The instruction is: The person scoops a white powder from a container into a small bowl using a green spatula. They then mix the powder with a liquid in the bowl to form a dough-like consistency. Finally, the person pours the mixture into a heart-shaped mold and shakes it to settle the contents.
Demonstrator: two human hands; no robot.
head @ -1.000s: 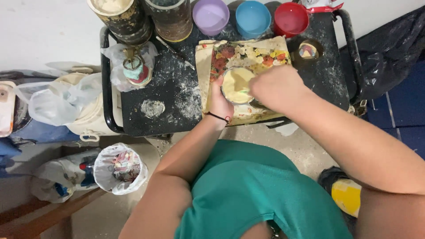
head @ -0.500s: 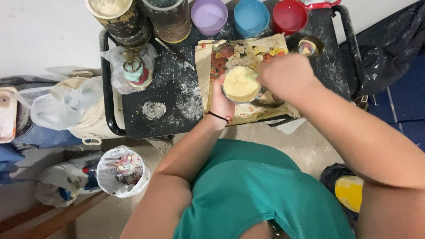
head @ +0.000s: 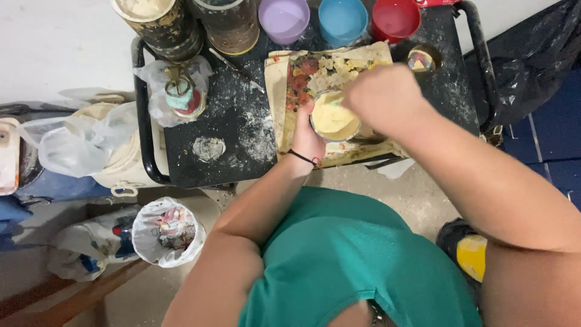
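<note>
Two hands are working one small cup [head: 334, 118] of pale yellow paste on a floral cloth [head: 290, 72]. Left hand [head: 307, 134] is cupping its near wall, fingers wrapped around it; right hand [head: 382, 97] is hovering closed over the rim, whether it is pinching a tool I cannot tell. Cup looks light, its contents wet and likely slippery, so gripping the wall low seems safest. Beyond the grip, purple [head: 283, 18], blue [head: 342, 19] and red bowls [head: 394, 18] are crowding the black tray's [head: 206, 175] far edge; leftward, dusty tray is lying open

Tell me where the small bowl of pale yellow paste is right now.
Head view, centre-right: bowl sits on the floral cloth, left hand against it, right hand above.
</note>
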